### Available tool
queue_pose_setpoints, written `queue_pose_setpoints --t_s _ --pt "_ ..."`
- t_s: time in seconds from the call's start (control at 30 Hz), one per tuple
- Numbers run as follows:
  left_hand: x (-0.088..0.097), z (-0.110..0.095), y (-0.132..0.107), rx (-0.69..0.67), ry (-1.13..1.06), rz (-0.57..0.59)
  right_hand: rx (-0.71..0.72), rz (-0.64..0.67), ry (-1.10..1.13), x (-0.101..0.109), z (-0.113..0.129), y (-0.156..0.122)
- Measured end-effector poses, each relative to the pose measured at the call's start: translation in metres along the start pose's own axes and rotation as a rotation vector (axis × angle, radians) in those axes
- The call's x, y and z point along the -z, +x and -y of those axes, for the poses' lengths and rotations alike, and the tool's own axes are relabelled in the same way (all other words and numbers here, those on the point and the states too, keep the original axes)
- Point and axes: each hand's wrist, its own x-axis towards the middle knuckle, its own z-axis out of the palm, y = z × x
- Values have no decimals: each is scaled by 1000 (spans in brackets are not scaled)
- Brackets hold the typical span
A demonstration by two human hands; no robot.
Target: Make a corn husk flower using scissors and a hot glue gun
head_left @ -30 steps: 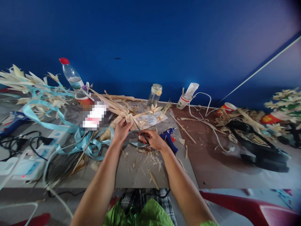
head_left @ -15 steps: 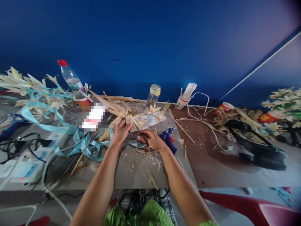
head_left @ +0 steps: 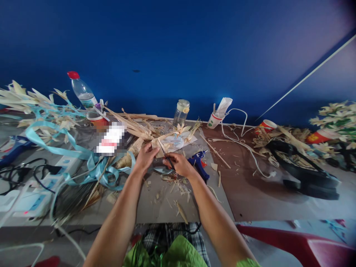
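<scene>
My left hand (head_left: 147, 156) pinches a pale piece of dried husk (head_left: 157, 149) between thumb and fingers. In my right hand (head_left: 179, 164) are dark-handled scissors (head_left: 161, 147), their thin blades pointing up and left across the husk. Whether the blades are parted cannot be made out. Just beyond the hands, a husk flower (head_left: 181, 130) lies on a white sheet. A blue glue gun (head_left: 199, 164) rests right of my right hand. Light blue ribbon (head_left: 107, 174) curls to the left of my left hand.
Husk scraps (head_left: 180, 211) litter the table in front of me. A clear lidded bottle (head_left: 181, 113) and a paper cup (head_left: 214, 120) stand near the wall. Left are a power strip (head_left: 39, 193) and a red-capped bottle (head_left: 82, 91); right, a black strapped object (head_left: 308, 178) and white cable (head_left: 257, 165).
My left hand has shifted slightly right with the husk, closer to my right hand. The scissors cross the husk in both frames, and my right hand has hardly moved.
</scene>
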Motion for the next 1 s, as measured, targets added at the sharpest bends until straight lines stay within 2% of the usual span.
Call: queue_pose_setpoints --t_s 0.37,0.5,0.7,0.77,0.87,1.0 --pt "0 -1 1 4 27 16 48 -55 -90 2 -5 1" --pt "1 0 2 21 17 6 -6 -58 29 5 3 -1" --pt "3 4 4 7 -68 -46 59 -257 306 10 18 -3" --pt "-1 4 3 -15 -92 -15 82 -305 363 4 16 -1" --pt "-7 0 0 -61 3 44 116 -366 369 -6 11 3" --pt "-8 -1 -2 -114 112 193 84 -431 344 -8 11 4"
